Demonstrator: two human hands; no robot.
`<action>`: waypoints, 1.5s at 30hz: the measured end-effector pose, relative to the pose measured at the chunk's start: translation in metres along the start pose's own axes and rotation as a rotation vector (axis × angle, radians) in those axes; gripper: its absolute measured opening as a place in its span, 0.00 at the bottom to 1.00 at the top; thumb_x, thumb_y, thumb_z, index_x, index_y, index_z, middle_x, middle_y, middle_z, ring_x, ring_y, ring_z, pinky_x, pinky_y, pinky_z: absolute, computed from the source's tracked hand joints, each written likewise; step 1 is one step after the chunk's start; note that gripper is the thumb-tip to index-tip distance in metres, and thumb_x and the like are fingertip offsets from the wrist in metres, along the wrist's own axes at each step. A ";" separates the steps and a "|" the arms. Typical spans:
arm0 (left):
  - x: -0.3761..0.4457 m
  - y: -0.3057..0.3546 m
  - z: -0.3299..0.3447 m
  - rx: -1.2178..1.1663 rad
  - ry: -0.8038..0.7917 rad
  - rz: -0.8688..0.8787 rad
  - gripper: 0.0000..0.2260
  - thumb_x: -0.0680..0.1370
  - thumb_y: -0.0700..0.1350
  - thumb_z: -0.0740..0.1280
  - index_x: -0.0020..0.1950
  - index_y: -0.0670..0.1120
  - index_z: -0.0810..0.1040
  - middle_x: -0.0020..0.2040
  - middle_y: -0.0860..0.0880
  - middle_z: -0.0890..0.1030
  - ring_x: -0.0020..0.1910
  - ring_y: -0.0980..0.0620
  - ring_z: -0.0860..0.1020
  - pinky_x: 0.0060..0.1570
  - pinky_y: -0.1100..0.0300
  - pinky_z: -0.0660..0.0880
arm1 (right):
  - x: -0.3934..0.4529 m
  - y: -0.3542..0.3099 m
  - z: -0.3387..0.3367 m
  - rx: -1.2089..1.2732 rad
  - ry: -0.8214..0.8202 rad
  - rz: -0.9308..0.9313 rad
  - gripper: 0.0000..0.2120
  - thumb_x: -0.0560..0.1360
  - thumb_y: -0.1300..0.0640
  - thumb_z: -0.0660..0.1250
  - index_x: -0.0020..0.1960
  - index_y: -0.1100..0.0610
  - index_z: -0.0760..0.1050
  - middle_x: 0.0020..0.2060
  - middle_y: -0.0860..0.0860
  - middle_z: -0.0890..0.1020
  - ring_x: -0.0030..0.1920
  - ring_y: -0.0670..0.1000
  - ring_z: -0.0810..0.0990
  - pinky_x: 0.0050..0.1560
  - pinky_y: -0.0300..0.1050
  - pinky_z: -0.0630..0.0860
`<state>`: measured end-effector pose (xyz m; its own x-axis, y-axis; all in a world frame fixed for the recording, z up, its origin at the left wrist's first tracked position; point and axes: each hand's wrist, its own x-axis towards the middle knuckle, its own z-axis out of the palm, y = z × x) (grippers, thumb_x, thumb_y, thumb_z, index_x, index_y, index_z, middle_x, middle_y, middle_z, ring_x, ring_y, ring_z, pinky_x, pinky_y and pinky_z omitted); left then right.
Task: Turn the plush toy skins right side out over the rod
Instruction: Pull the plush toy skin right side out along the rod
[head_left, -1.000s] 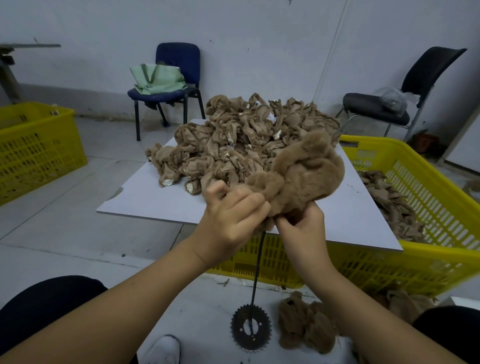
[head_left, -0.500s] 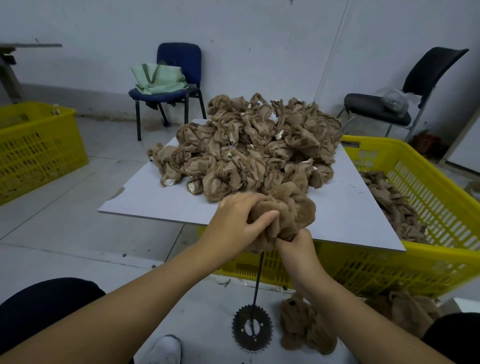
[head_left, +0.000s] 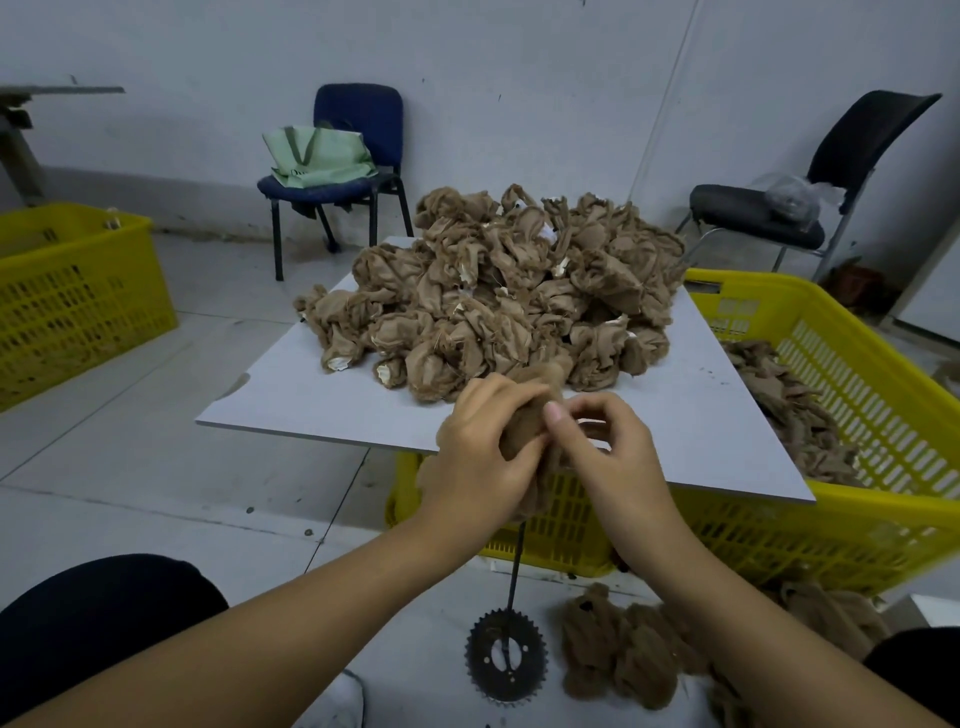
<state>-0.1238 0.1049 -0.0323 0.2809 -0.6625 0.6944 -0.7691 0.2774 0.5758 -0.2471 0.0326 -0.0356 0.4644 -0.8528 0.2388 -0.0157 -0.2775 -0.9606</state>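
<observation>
A brown plush skin (head_left: 540, 384) sits on top of the thin black rod (head_left: 515, 564), which rises from a toothed sprocket base (head_left: 506, 656) on the floor. My left hand (head_left: 480, 454) grips the skin from the left. My right hand (head_left: 605, 449) pinches the skin from the right, thumb up. Most of the skin is hidden between my hands. A big pile of inside-out brown skins (head_left: 498, 291) lies on the white board (head_left: 322, 400) just beyond.
The board rests on a yellow crate (head_left: 852, 514) holding more skins. Finished furry skins (head_left: 623, 654) lie on the floor by the sprocket. Another yellow crate (head_left: 78, 291) stands at left. A blue chair (head_left: 337, 176) with a green bag and a black chair (head_left: 789, 208) stand by the wall.
The skin went from a large fluffy bundle held up above my hands to a small wad pulled down over the rod. Both hands dropped lower and closed in around it.
</observation>
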 end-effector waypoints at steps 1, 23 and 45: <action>-0.001 0.001 0.001 -0.001 0.011 0.006 0.13 0.76 0.35 0.71 0.60 0.42 0.81 0.52 0.48 0.79 0.55 0.51 0.76 0.54 0.58 0.75 | 0.000 -0.001 0.001 -0.003 -0.039 0.011 0.16 0.73 0.42 0.70 0.53 0.53 0.78 0.47 0.47 0.82 0.49 0.43 0.82 0.47 0.39 0.81; 0.042 -0.006 -0.015 -0.190 -0.092 -0.307 0.10 0.83 0.41 0.64 0.44 0.38 0.78 0.40 0.41 0.78 0.36 0.57 0.74 0.38 0.69 0.71 | 0.004 -0.003 -0.007 -0.146 -0.198 -0.100 0.03 0.78 0.69 0.66 0.46 0.64 0.77 0.56 0.50 0.82 0.60 0.43 0.79 0.61 0.41 0.79; 0.036 -0.002 -0.025 0.077 -0.215 0.014 0.14 0.76 0.59 0.67 0.48 0.49 0.72 0.42 0.56 0.74 0.44 0.54 0.74 0.46 0.51 0.72 | 0.025 -0.011 -0.008 0.674 -0.278 0.693 0.08 0.73 0.61 0.71 0.50 0.63 0.84 0.43 0.58 0.85 0.41 0.51 0.85 0.42 0.43 0.82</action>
<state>-0.0981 0.0976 0.0023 0.1470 -0.7943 0.5895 -0.8160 0.2395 0.5262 -0.2422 0.0113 -0.0183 0.7342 -0.5742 -0.3622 0.1041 0.6224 -0.7758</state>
